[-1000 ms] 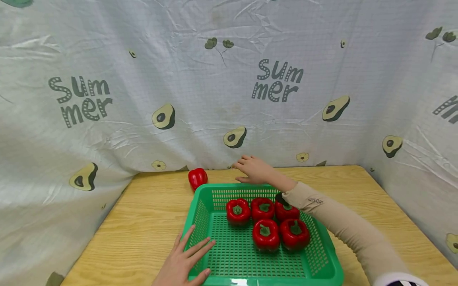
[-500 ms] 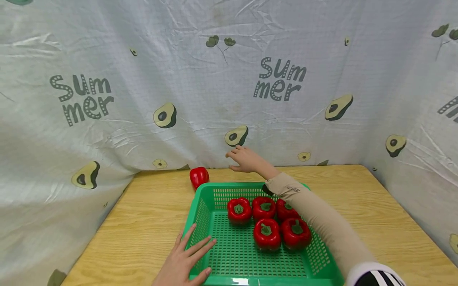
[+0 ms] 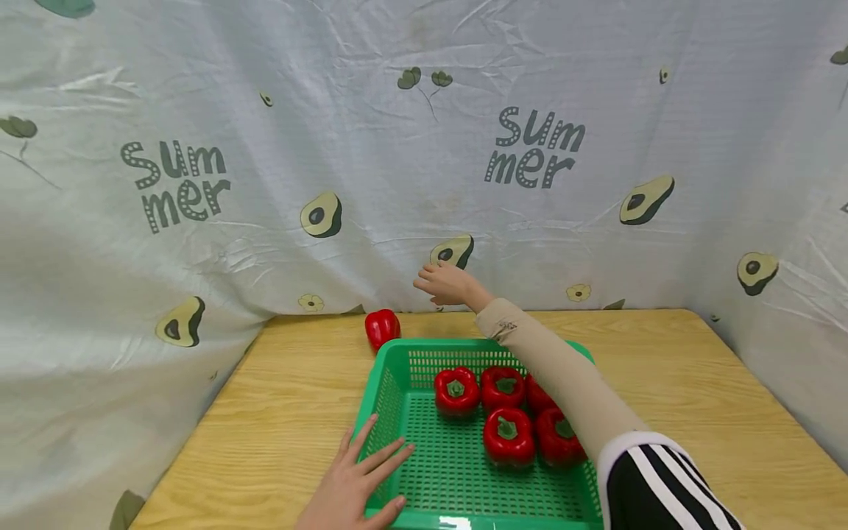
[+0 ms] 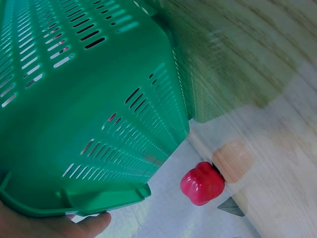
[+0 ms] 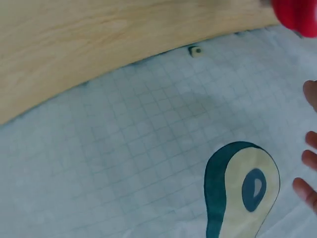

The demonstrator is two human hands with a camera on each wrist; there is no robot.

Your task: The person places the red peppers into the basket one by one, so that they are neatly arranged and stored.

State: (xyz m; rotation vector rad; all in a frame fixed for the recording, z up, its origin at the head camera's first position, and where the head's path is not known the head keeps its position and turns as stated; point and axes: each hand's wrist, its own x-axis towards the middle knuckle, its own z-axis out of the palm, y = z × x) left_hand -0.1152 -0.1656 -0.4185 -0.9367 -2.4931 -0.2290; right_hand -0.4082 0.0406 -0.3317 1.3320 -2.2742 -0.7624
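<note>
My left hand rests on the left rim of a green plastic basket, fingers spread over its edge. In the left wrist view, fingers touch the rim. Several red bell peppers stand in the basket, stems up; my right sleeve partly covers those at the right. Another red bell pepper lies on the table just behind the basket's back left corner. My right hand is in the air behind the basket, to the right of that pepper and apart from it, with loosely bent fingers and nothing in them.
A wooden table carries the basket. White cloth printed with avocados hangs behind the table and along both sides. My right forearm crosses above the basket's right half.
My right hand has moved up and slightly away toward the cloth, its forearm swinging left over the basket's right side. The view has turned a little right. My left hand stays on the rim.
</note>
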